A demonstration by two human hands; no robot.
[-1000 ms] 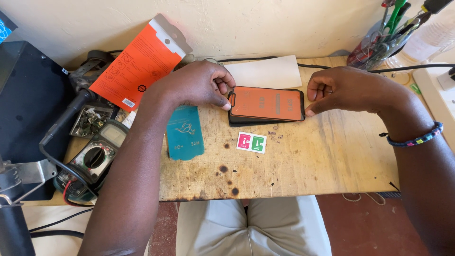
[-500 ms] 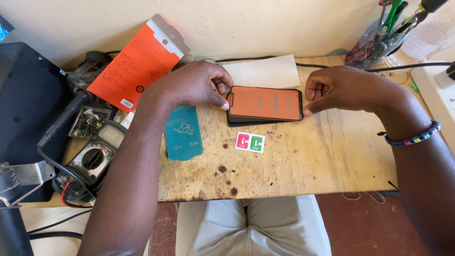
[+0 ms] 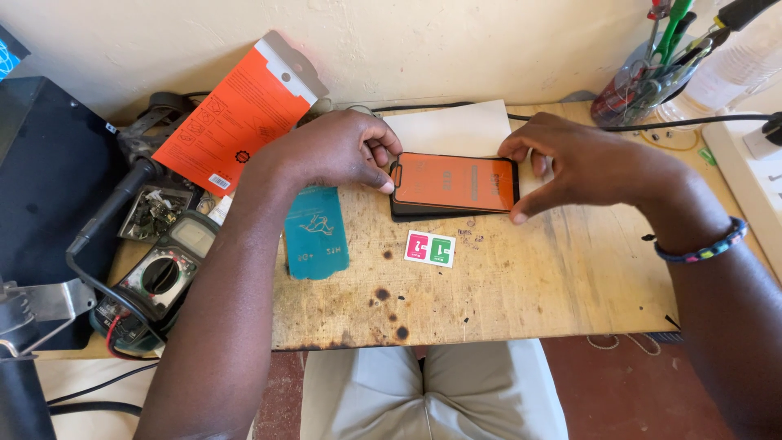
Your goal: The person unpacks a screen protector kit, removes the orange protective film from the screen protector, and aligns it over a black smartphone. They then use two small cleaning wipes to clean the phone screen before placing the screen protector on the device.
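Note:
A dark phone point(image 3: 432, 213) lies flat on the worn wooden table point(image 3: 529, 285). Over it sits an orange-backed screen protector point(image 3: 454, 182), its near edge lifted slightly off the phone. My left hand point(image 3: 338, 151) pinches the protector's left end. My right hand point(image 3: 582, 163) grips its right end between thumb and fingers; a beaded bracelet point(image 3: 702, 244) circles that wrist. A white sheet of paper point(image 3: 452, 128) lies just behind the phone.
A teal card point(image 3: 316, 232) and a small red-and-green wipe packet point(image 3: 430, 248) lie in front of the phone. At left are an orange retail package point(image 3: 232, 114), a multimeter point(image 3: 155, 277) and a black box point(image 3: 41, 179). A tool cup point(image 3: 643, 81) stands back right.
My right hand has opened from a loose fist and now grips the protector's right end. The protector has tilted up off the phone. The left hand has stayed in place.

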